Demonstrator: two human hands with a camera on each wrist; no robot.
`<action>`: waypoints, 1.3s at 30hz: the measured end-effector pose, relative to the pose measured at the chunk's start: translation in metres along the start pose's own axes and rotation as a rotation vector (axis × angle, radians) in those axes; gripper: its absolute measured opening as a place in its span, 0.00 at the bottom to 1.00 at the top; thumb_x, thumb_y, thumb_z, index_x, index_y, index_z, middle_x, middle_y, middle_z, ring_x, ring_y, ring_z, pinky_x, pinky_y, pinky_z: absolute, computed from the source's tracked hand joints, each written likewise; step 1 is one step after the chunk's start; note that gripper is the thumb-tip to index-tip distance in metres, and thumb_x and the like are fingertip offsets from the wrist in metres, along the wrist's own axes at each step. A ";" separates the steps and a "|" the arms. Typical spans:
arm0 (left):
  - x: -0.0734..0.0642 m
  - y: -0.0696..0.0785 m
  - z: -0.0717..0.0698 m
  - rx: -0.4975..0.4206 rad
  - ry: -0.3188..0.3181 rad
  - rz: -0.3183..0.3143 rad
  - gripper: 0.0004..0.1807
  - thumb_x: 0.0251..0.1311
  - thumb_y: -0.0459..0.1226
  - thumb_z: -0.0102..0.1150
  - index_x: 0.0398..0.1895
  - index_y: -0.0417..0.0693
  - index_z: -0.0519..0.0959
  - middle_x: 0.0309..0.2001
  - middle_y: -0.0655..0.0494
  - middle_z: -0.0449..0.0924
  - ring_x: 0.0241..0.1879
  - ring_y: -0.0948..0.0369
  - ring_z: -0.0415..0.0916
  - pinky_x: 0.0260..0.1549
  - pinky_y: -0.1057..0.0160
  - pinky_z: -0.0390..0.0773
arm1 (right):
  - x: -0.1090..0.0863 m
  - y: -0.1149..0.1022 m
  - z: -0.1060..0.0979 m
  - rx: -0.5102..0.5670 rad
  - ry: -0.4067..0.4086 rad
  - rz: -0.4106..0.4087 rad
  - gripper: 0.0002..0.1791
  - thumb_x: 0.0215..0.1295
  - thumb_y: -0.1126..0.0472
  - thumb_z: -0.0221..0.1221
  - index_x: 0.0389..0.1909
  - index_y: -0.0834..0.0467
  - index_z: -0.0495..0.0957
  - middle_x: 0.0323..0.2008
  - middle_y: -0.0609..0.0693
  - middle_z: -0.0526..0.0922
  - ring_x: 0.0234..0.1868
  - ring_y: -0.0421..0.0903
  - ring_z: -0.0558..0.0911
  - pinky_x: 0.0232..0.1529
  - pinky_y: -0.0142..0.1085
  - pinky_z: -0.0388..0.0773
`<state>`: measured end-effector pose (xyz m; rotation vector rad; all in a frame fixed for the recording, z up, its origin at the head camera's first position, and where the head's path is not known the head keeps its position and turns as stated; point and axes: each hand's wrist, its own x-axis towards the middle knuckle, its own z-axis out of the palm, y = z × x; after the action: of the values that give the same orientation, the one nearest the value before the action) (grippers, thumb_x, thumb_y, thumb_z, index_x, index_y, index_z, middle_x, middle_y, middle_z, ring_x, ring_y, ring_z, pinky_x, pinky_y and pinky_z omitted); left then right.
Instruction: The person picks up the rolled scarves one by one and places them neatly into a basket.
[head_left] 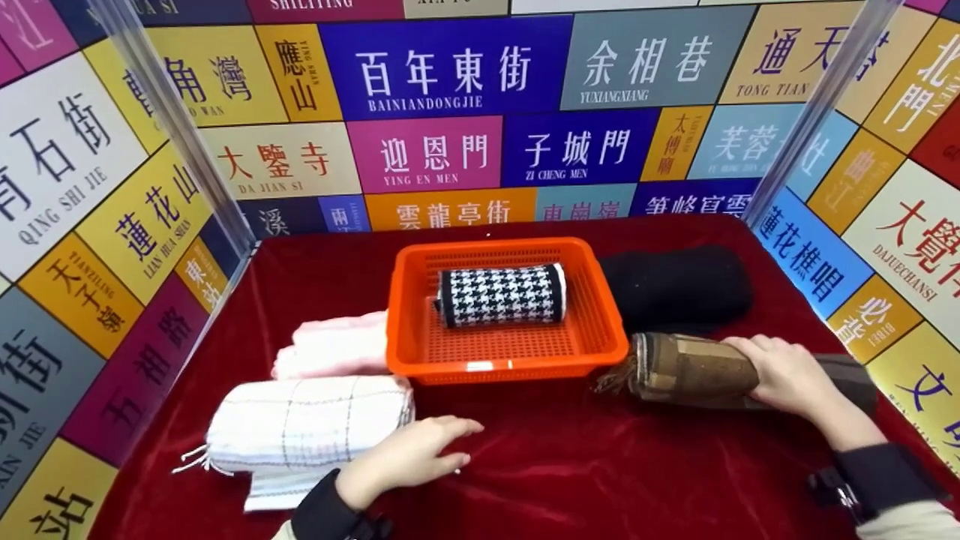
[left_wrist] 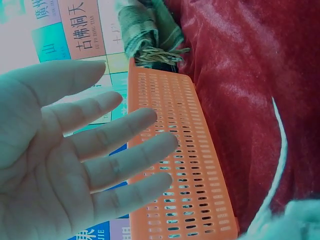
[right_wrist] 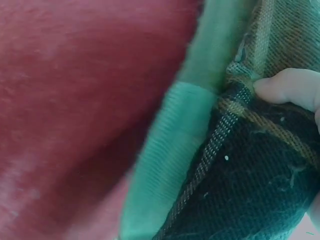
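My right hand (head_left: 784, 371) grips a rolled brown plaid scarf (head_left: 690, 367) at the right of the red cloth. The scarf's fringe hangs at its left end, beside the basket's corner. In the right wrist view, a finger or thumb (right_wrist: 290, 87) presses into the scarf's dark checked weave (right_wrist: 250, 175). My left hand (head_left: 420, 454) is empty, its fingers extended, beside the right end of a rolled white plaid scarf (head_left: 315, 420). An orange plastic basket (head_left: 499, 371) stands between and beyond the hands, holding a rolled black-and-white houndstooth scarf (head_left: 502, 295).
A folded pink cloth (head_left: 337, 345) lies left of the basket, and a black rolled cloth (head_left: 675, 285) lies to its right. Dark brown fabric (head_left: 851, 379) extends past my right hand. Sign-covered walls (head_left: 442, 67) enclose the red velvet surface (head_left: 562, 465) at the back and sides.
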<state>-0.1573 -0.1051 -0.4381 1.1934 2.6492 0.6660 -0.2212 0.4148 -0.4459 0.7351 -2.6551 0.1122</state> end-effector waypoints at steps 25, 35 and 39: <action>0.014 0.002 -0.038 -0.288 0.292 -0.164 0.26 0.67 0.49 0.40 0.63 0.45 0.63 0.53 0.45 0.75 0.53 0.52 0.73 0.54 0.52 0.68 | 0.071 -0.186 -0.018 0.229 0.071 -0.415 0.36 0.35 0.46 0.68 0.51 0.51 0.74 0.37 0.46 0.78 0.35 0.43 0.77 0.34 0.39 0.75; 0.026 0.003 -0.014 -0.018 0.082 -0.170 0.32 0.58 0.49 0.55 0.61 0.39 0.65 0.52 0.42 0.75 0.49 0.49 0.74 0.50 0.52 0.72 | 0.093 -0.238 0.056 0.205 -0.197 -0.371 0.36 0.40 0.47 0.66 0.54 0.52 0.70 0.35 0.47 0.75 0.33 0.45 0.76 0.33 0.39 0.75; 0.039 -0.003 0.014 0.253 -0.006 -0.246 0.40 0.48 0.52 0.63 0.61 0.40 0.64 0.51 0.42 0.74 0.45 0.47 0.74 0.44 0.51 0.74 | 0.098 -0.241 0.079 0.162 -0.213 -0.313 0.41 0.37 0.51 0.70 0.57 0.54 0.67 0.38 0.50 0.73 0.36 0.48 0.74 0.35 0.41 0.73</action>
<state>-0.1808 -0.0727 -0.4504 0.8944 2.8737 0.2933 -0.2029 0.1467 -0.4868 1.2705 -2.7093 0.1728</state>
